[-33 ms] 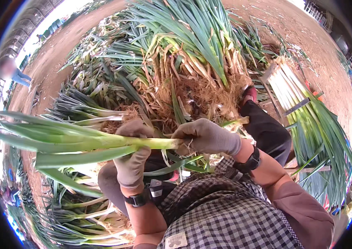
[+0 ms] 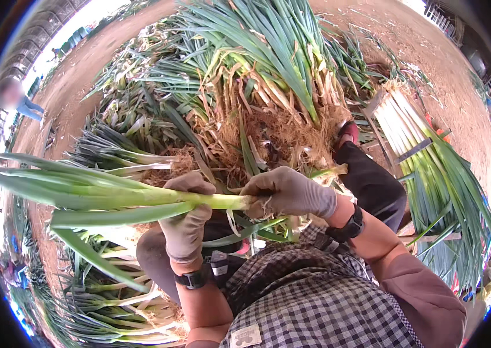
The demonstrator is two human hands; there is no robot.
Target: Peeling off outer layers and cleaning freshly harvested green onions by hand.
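A long green onion (image 2: pixel 112 197) lies sideways across my lap, its green leaves fanning left and its pale root end to the right. My left hand (image 2: pixel 186 217), in a grey-beige glove, is closed around the stalk where the leaves begin to part. My right hand (image 2: pixel 292 191), gloved alike, has its fingers pinched at the root end; roots or scraps of skin hang below them. One leaf (image 2: pixel 100 261) droops beneath the stalk. In front of my hands stands a large heap of green onions (image 2: pixel 257 64) with brown, matted roots.
At right, trimmed green onions (image 2: pixel 408 127) with white stalks lie in a rack (image 2: pixel 413 149). More green onions (image 2: pixel 124 310) are spread at lower left. Stripped leaves (image 2: pixel 135 87) are piled at the far left. A person (image 2: pixel 19 101) is in the distance at left.
The green onion's leaves have shifted slightly, and the drooping leaf hangs a little lower and farther right. Both hands keep their hold in nearly the same place.
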